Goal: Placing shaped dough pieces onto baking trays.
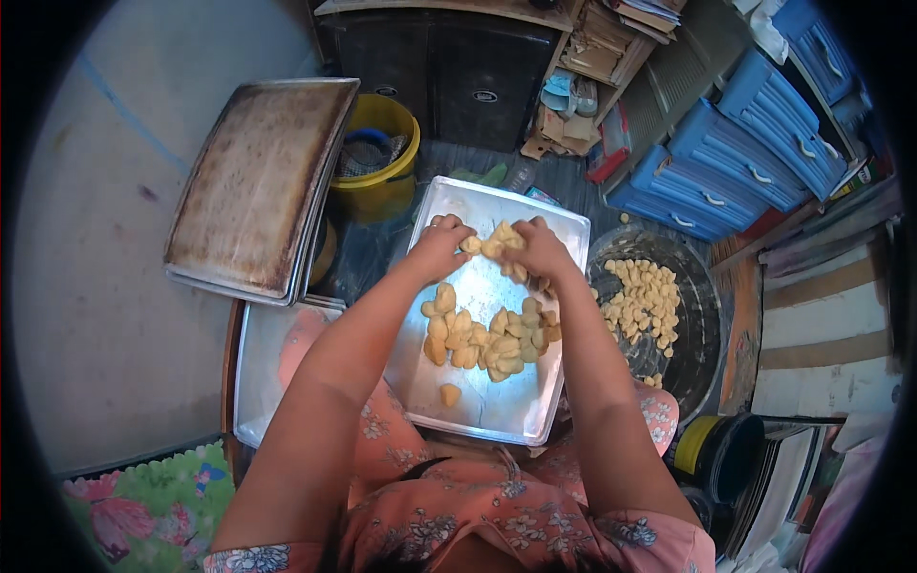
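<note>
A silver metal tray [406,368] lies in front of me, with a heap of pale yellow dough pieces [463,334] across its middle and a lone dough piece [450,393] nearer me. Over its far part, my left hand [441,244] has its fingers closed on a small dough piece [471,244]. Beside it, my right hand [541,250] curls around a cluster of dough pieces [501,239]. More pieces show under the right hand, partly hidden by it. The two hands are close together, with dough between them.
A round black tub [702,339] holding many dough pieces [645,296] stands at the right. Stacked, browned baking trays [263,181] lean at the left, above another metal tray [250,382]. Behind are a yellow bucket [382,191] and black cabinet [478,57]; blue drawers [716,162] stand far right.
</note>
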A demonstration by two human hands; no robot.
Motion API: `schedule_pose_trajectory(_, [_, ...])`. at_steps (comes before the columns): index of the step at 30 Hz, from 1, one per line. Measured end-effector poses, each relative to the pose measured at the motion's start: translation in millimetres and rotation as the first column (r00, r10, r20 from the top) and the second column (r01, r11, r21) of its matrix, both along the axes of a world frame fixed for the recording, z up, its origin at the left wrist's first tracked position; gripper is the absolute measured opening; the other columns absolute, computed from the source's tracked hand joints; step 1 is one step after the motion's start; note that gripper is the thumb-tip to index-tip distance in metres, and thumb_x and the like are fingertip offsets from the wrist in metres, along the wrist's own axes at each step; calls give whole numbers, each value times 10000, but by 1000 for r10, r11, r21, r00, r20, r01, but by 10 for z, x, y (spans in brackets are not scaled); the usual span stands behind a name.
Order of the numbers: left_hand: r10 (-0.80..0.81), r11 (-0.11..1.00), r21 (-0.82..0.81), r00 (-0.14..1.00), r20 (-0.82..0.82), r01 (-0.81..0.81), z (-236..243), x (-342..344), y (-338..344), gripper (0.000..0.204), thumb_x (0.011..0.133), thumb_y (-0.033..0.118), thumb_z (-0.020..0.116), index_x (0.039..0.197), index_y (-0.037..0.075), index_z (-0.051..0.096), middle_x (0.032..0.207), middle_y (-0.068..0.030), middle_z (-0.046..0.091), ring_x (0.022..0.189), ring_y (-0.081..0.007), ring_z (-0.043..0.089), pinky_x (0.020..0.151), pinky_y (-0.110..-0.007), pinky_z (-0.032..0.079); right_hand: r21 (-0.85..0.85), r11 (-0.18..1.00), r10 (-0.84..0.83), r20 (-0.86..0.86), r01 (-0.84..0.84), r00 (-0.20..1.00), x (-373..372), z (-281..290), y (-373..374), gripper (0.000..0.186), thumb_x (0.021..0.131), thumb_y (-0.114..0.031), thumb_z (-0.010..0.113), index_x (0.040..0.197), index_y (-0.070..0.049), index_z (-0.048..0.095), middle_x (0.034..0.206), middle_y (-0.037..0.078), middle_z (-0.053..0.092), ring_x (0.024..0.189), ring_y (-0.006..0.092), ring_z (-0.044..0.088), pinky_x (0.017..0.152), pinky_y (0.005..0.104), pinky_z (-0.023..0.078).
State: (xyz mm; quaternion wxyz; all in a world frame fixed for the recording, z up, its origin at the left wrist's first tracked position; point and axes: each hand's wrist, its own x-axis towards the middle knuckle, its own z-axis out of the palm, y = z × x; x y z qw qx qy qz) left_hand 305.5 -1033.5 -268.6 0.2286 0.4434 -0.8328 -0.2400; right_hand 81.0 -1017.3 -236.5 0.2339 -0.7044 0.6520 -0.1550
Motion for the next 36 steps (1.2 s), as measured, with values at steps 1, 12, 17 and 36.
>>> schedule_pose_trajectory(1, [2,999,47,999,35,-3,14,-7,-16,362,740,109,680,1098,98,627,1107,-112,537,1114,-341,453,957,-398,395,131,984,136,-100,-122,986,-1,91,-43,619,628,-486,746,1113,-122,626,1100,146,531,1042,330,541,891,418,433])
schedule_pose_trajectory(12, [176,983,84,955,-240,-160,-165,-173,-697,408,741,82,680,1142,51,615,1064,-118,623,922,-239,610,794,-341,478,92,925,373,-29,-369,928,146,-12,-113,301,667,-295,695,900,-110,649,934,70,648,956,252,577,820,418,435])
schedule_pose_trajectory(17, [102,983,171,978,-184,-70,-123,-129,-791,442,734,117,665,1170,76,604,1143,-134,564,981,-304,592,857,-360,473,-154,965,-129,424,212,896,-34,-322,-474,158,760,-129,666,868,-18,632,750,87,613,663,171,590,621,296,473])
schedule_pose_trajectory(36, [-20,962,-271,1000,0,20,-85,-554,-610,267,826,125,571,1083,141,642,1126,-77,607,1159,-290,485,957,-410,289,-116,979,-145,170,166,975,-248,-176,-310,297,695,-205,714,960,-80,664,879,117,659,894,287,633,767,364,495])
